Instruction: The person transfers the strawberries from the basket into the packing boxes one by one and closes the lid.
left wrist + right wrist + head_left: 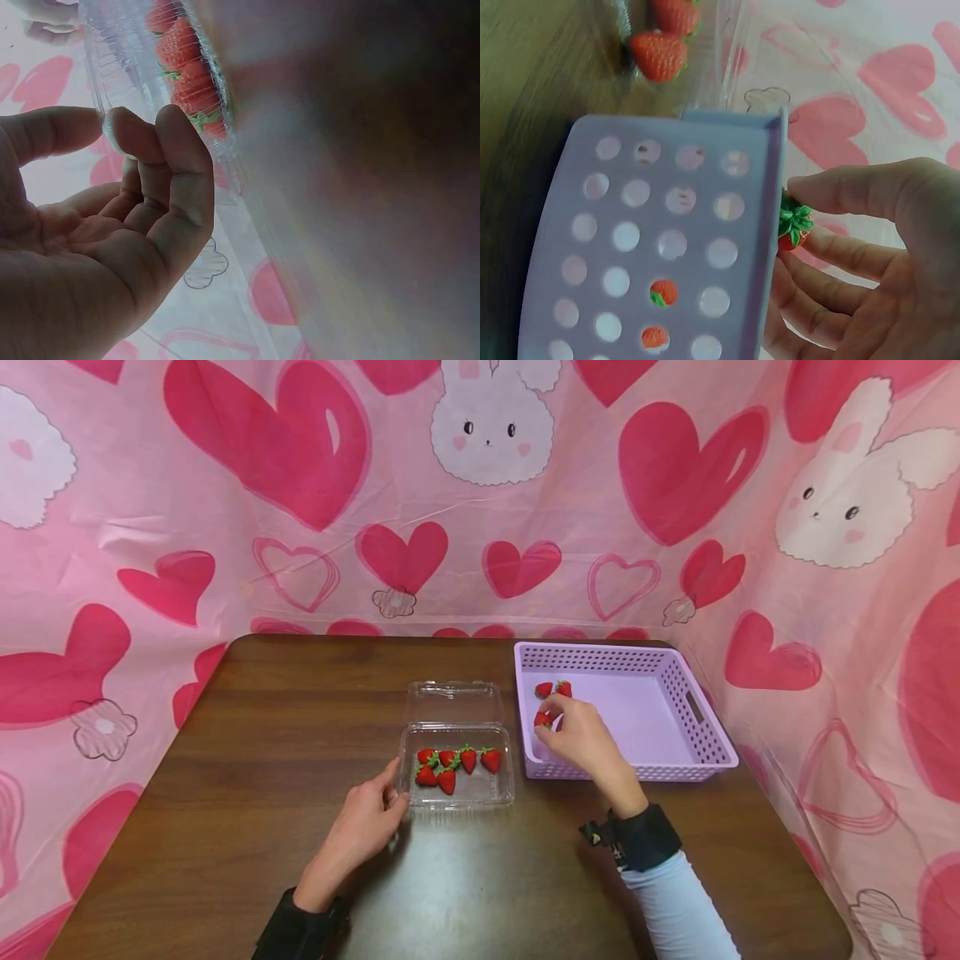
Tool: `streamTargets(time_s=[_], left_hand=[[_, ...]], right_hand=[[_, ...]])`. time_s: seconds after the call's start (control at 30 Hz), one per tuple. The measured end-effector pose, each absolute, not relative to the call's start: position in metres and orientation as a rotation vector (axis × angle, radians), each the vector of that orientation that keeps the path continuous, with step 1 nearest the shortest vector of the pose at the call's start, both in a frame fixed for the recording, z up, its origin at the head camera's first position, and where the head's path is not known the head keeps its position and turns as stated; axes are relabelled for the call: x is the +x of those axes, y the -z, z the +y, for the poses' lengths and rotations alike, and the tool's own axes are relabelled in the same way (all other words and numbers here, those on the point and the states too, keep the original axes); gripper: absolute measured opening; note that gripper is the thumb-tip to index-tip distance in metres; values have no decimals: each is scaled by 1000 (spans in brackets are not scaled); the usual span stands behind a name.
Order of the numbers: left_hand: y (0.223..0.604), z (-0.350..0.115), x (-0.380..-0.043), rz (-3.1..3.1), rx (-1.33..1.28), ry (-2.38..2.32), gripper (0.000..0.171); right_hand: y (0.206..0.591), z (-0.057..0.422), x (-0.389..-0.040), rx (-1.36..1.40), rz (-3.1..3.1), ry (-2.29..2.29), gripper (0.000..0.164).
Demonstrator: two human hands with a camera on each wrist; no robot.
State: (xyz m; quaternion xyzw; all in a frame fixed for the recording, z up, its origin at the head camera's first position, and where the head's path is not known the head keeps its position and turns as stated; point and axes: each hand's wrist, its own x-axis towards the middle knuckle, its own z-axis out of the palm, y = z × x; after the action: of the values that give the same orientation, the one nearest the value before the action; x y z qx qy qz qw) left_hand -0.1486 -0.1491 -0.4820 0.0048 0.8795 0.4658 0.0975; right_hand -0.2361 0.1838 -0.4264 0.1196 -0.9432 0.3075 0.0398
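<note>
My left hand (365, 821) pinches the left rim of a clear plastic clamshell container (480, 796) between thumb and fingers. The container lies open on the table with its lid (454, 702) folded back. Inside it are several red strawberries (468, 761) with green leaves, grouped toward the back and left. Over the left side of a lilac basket (637, 727), my right hand (581, 735) pinches a strawberry (795, 223) by thumb and fingertips, leafy end showing in the right wrist view. Two more strawberries (543, 690) lie in the basket just beyond that hand.
The brown wooden table (315, 693) carries the container at the middle and the basket at the right, a narrow gap between them. Basket walls are perforated and upright. A pink cloth with hearts and rabbits (487, 510) hangs behind and at both sides.
</note>
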Motion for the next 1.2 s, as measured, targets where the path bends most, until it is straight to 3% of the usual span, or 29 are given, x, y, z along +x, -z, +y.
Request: streamTargets(time_s=[0.57, 1.2], left_hand=[[483, -149, -149, 2629, 28, -1374, 66], [483, -149, -149, 2624, 27, -1383, 66]], right_hand=[[426, 165, -230, 588, -2820, -957, 16], [437, 126, -215, 749, -2897, -1032, 26]])
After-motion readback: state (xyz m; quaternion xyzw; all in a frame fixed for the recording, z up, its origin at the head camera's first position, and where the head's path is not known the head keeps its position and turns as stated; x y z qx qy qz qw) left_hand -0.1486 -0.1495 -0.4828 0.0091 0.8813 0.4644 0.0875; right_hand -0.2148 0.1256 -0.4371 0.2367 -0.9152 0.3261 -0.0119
